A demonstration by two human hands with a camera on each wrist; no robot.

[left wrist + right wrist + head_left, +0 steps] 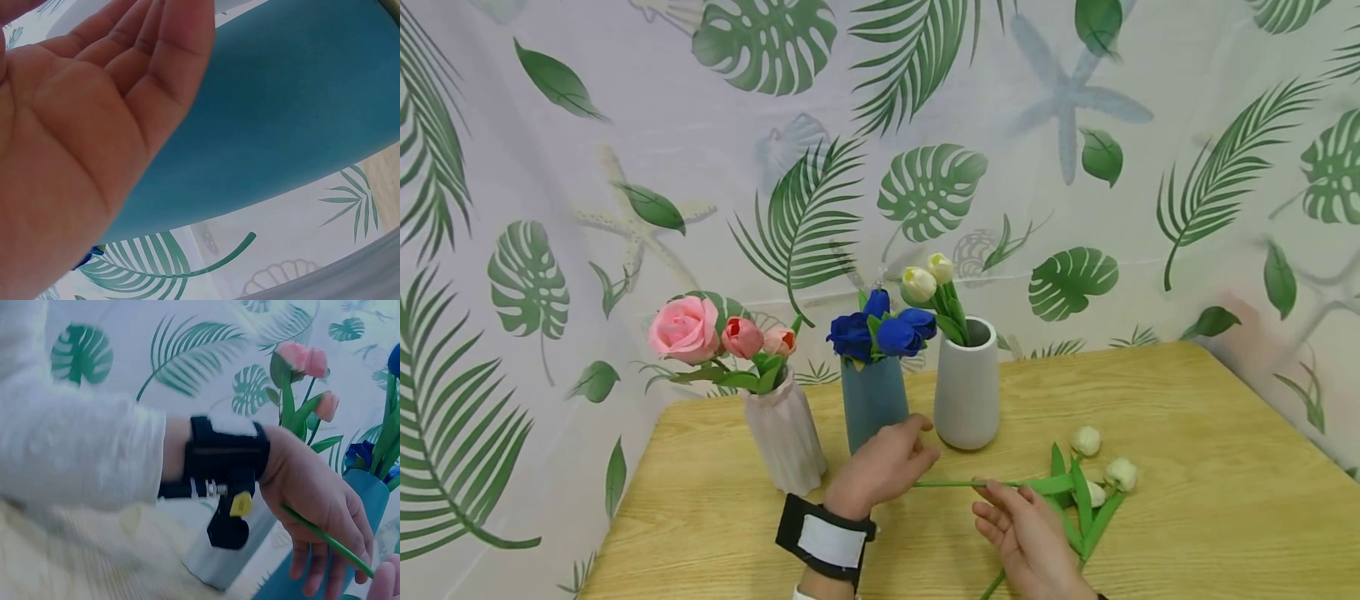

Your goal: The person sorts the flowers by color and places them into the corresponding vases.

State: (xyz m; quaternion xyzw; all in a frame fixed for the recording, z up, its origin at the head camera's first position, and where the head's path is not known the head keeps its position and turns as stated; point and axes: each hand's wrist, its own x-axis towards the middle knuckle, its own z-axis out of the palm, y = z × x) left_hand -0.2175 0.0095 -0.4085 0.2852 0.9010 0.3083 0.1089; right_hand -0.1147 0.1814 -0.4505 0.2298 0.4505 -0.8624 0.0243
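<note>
My right hand (1026,533) pinches the green stem (951,483) of a white artificial tulip between thumb and fingers. The stem points left, level above the table, its end reaching my left hand (883,465). That hand has loosely bent fingers and stands in front of the blue vase (874,396); in the right wrist view the stem (325,536) crosses before its palm. The left wrist view shows its palm (69,137) beside the blue vase (287,112). Right of my right hand lie white tulips (1122,474) with green leaves (1082,500), overlapping the held one.
Blue flowers (898,335) fill the blue vase. To its left, a pleated pale vase (784,442) holds a pink rose (685,329) and pink tulips (743,337). On its right a white vase (967,396) carries two white tulips (919,284). Leaf-printed cloth (880,100) hangs behind the wooden table (1217,467).
</note>
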